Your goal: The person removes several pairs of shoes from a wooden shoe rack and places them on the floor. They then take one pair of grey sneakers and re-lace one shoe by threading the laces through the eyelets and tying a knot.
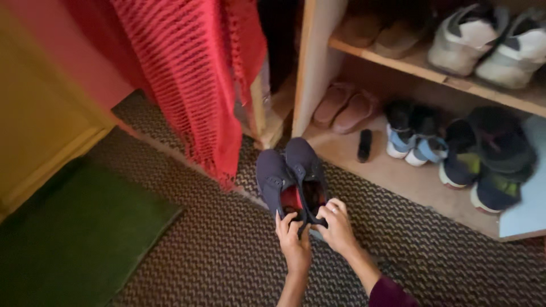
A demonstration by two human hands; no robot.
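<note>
A pair of dark navy slip-on shoes (291, 171) with red lining is held side by side above the patterned carpet, toes pointing away from me. My left hand (294, 240) grips the heel of the left shoe. My right hand (336, 225) grips the heel of the right shoe, fingers hooked into its opening. Both shoes hover just in front of the low wooden shoe shelf (364, 165).
The shelf's bottom board holds pink slippers (344, 107), a small black object (364, 145), blue-white sneakers (411, 136) and dark shoes (489, 156). White sneakers (490, 42) sit on the upper board. A red fringed cloth (193, 74) hangs left; a green mat (79, 233) lies beside yellow woodwork.
</note>
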